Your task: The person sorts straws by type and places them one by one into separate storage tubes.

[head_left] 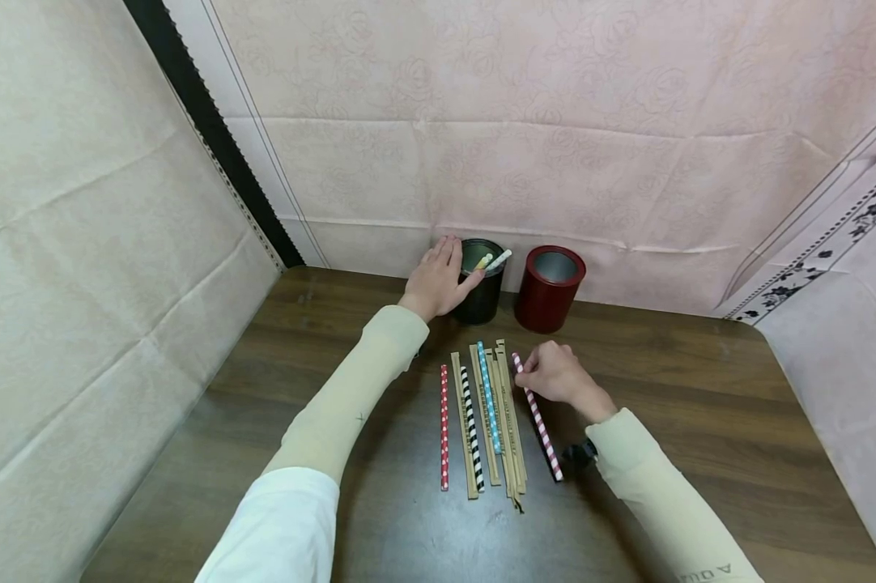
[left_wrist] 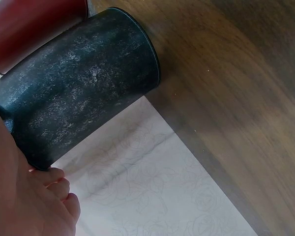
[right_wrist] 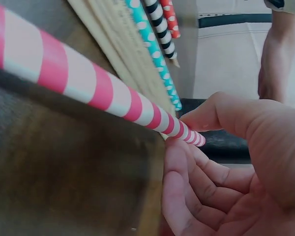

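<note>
My left hand [head_left: 438, 279] holds the upper part of a black cup [head_left: 479, 304], with fingers along its left side and thumb across the front. Two straws, one yellow [head_left: 484, 261] and one whitish [head_left: 499, 259], lean inside it. In the left wrist view the cup's dark mottled side [left_wrist: 88, 78] fills the upper left. Between thumb and fingertips, my right hand [head_left: 557, 374] pinches a pink-and-white striped paper straw [head_left: 542, 431] near its far end. The right wrist view shows that straw [right_wrist: 108, 91] running out from the fingers, close over the table.
A dark red cup [head_left: 547, 295] stands right of the black one. Left of the pink straw lie a red dotted straw [head_left: 444, 429], a black-and-white striped straw [head_left: 472, 429], a blue dotted straw [head_left: 490, 397] and several brown paper-wrapped straws [head_left: 509, 429]. Patterned cloth [head_left: 518, 178] rises behind the wooden table [head_left: 671, 356].
</note>
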### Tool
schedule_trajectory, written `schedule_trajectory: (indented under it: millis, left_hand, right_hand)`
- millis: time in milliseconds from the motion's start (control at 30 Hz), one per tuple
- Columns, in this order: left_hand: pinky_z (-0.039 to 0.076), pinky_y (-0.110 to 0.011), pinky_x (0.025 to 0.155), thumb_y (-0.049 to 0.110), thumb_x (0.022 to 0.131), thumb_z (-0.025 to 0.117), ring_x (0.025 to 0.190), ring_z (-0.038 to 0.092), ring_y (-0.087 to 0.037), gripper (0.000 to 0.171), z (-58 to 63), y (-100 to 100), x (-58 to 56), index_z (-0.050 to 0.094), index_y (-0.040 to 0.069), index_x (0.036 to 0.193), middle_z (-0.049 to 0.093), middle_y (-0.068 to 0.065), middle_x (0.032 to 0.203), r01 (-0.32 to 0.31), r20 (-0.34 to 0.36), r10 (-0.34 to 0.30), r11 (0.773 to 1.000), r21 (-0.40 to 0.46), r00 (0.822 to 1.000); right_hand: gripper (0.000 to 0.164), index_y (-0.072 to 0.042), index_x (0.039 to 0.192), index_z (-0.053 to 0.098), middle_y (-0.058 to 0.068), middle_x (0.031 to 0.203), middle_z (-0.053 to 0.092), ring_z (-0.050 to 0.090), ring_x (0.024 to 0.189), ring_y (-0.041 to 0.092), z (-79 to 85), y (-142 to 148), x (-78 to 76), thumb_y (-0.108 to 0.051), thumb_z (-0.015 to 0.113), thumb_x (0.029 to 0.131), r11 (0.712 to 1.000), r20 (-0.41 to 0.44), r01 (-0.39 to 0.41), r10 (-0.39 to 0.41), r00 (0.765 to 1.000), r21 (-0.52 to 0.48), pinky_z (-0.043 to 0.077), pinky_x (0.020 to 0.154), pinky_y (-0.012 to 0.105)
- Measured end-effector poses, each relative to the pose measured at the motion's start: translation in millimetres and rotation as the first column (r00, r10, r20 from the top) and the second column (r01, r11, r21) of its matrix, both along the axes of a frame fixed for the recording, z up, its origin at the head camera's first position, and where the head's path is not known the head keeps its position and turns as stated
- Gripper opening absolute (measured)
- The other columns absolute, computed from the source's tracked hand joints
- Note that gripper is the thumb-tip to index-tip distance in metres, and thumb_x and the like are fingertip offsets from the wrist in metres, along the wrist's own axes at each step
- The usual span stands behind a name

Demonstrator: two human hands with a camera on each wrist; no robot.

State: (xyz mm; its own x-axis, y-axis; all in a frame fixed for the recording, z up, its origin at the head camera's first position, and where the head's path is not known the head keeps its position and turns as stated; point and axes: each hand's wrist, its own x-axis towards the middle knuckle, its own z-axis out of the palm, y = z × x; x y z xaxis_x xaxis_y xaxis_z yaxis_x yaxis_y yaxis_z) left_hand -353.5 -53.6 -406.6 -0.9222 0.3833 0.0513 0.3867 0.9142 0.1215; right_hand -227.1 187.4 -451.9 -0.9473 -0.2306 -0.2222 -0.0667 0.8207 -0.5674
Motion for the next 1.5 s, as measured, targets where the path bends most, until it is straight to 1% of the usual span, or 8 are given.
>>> schedule_trajectory:
  millis: [267, 500, 667, 833, 1033, 1300, 1400, 1500]
  left_hand:
    - [0.011, -0.039, 0.137, 0.067, 0.109, 0.019, 0.168, 0.007, -0.028, 0.09, 0.5, -1.9, -1.7, 0.007, 0.001, 0.169, 0.009, -0.015, 0.179, -0.003, -0.001, 0.003, 1.0, 0.003, 1.0]
    - [0.012, -0.039, 0.137, 0.067, 0.11, 0.02, 0.168, 0.006, -0.028, 0.09, 1.9, -1.8, 0.7, 0.007, 0.0, 0.169, 0.008, -0.015, 0.179, -0.008, 0.005, 0.008, 1.0, -0.003, 1.0]
    - [0.012, -0.039, 0.137, 0.067, 0.11, 0.02, 0.168, 0.007, -0.028, 0.091, 1.4, -1.2, 0.3, 0.006, 0.0, 0.169, 0.009, -0.015, 0.179, -0.005, 0.008, 0.005, 1.0, -0.007, 1.0]
    - [0.012, -0.039, 0.137, 0.067, 0.109, 0.019, 0.168, 0.007, -0.028, 0.09, 0.8, -0.3, 1.1, 0.006, 0.001, 0.169, 0.009, -0.015, 0.179, -0.003, 0.005, 0.003, 1.0, -0.003, 1.0]
    - [0.012, -0.039, 0.137, 0.068, 0.109, 0.02, 0.168, 0.007, -0.028, 0.091, 2.5, 0.2, 2.9, 0.006, 0.001, 0.169, 0.009, -0.015, 0.179, -0.006, 0.007, 0.006, 1.0, -0.001, 1.0]
    - [0.01, -0.039, 0.137, 0.069, 0.109, 0.019, 0.168, 0.005, -0.027, 0.091, -0.5, 1.0, -2.5, 0.004, 0.002, 0.17, 0.006, -0.013, 0.18, -0.013, 0.028, 0.013, 1.0, -0.015, 1.0]
    - [0.01, -0.038, 0.137, 0.069, 0.109, 0.019, 0.168, 0.004, -0.026, 0.091, -1.4, 1.5, -3.7, 0.004, 0.003, 0.17, 0.005, -0.013, 0.18, -0.018, 0.032, 0.018, 1.0, -0.021, 0.999]
    - [0.01, -0.038, 0.137, 0.069, 0.109, 0.019, 0.168, 0.004, -0.026, 0.091, -1.3, 1.7, -3.2, 0.004, 0.003, 0.17, 0.005, -0.012, 0.18, -0.02, 0.03, 0.02, 1.0, -0.022, 0.999]
  right_hand:
    - [0.015, -0.003, 0.092, 0.074, 0.008, 0.083, 0.074, 0.063, 0.071, 0.018, 31.5, 3.0, 0.6, -0.018, 0.077, 0.094, 0.999, -0.131, -0.027, 0.021, 0.991, -0.045, 0.052, 0.06, 0.029]
    - [0.012, -0.005, 0.093, 0.075, 0.007, 0.085, 0.077, 0.068, 0.074, 0.016, 65.2, 3.3, 6.0, -0.017, 0.074, 0.092, 0.996, -0.267, -0.015, -0.01, 0.964, -0.092, 0.058, 0.068, 0.029]
    - [0.009, -0.006, 0.093, 0.074, 0.007, 0.082, 0.075, 0.067, 0.071, 0.017, 86.7, 3.9, 11.7, -0.015, 0.073, 0.091, 0.99, -0.372, 0.019, -0.069, 0.926, -0.137, 0.056, 0.07, 0.03]
    - [0.009, -0.005, 0.095, 0.072, 0.008, 0.083, 0.074, 0.067, 0.073, 0.019, 107.9, 4.5, 17.8, -0.014, 0.074, 0.092, 0.983, -0.472, 0.024, -0.109, 0.875, -0.183, 0.052, 0.068, 0.021]
    - [0.009, -0.004, 0.095, 0.072, 0.009, 0.082, 0.075, 0.068, 0.071, 0.017, 127.6, 3.0, 21.9, -0.011, 0.076, 0.091, 0.968, -0.608, 0.004, -0.162, 0.777, -0.252, 0.05, 0.065, 0.009]
    - [0.012, 0.002, 0.097, 0.072, 0.012, 0.083, 0.076, 0.061, 0.069, -0.003, 146.5, -1.1, 16.3, -0.006, 0.077, 0.09, 0.941, -0.779, -0.088, -0.215, 0.59, -0.326, 0.051, 0.064, 0.006]
    - [0.012, 0.003, 0.098, 0.072, 0.012, 0.084, 0.077, 0.065, 0.07, 0.005, 152.8, -3.3, 13.4, -0.006, 0.076, 0.09, 0.934, -0.811, -0.103, -0.239, 0.533, -0.343, 0.049, 0.065, 0.006]
    - [0.013, 0.003, 0.098, 0.072, 0.012, 0.086, 0.079, 0.071, 0.072, 0.018, 159.0, -6.4, 10.8, -0.006, 0.075, 0.09, 0.932, -0.83, -0.106, -0.251, 0.498, -0.346, 0.048, 0.069, 0.004]
